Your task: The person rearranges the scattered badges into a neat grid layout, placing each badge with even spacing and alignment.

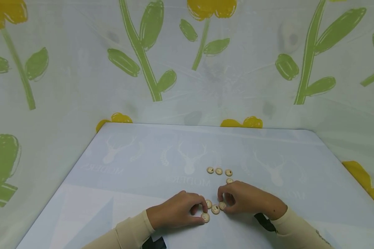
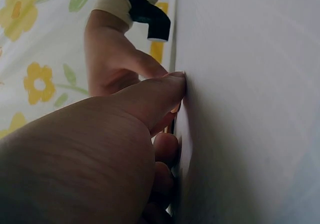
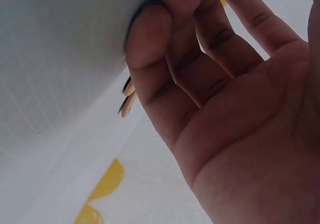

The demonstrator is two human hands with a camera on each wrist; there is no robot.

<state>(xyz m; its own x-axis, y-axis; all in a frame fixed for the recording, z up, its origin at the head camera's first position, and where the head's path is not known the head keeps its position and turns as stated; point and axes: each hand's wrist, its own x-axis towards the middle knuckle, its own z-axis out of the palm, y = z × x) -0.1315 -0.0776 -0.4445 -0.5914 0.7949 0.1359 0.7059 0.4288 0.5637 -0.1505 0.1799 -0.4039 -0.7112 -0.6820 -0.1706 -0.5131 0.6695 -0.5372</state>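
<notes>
Pinched by the left hand (image 1: 184,209), one wooden-looking disc (image 1: 205,217) is held at the pale tabletop (image 1: 149,148) — and a second disc (image 1: 222,206) is pinched by the right hand (image 1: 246,197). Between these, a dark-marked disc (image 1: 215,209) is seen; farther off, three discs (image 1: 219,171) are lined up (another is partly hidden).

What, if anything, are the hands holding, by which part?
The left hand pinches a disc by its rim; the right hand pinches another disc by its rim.
</notes>
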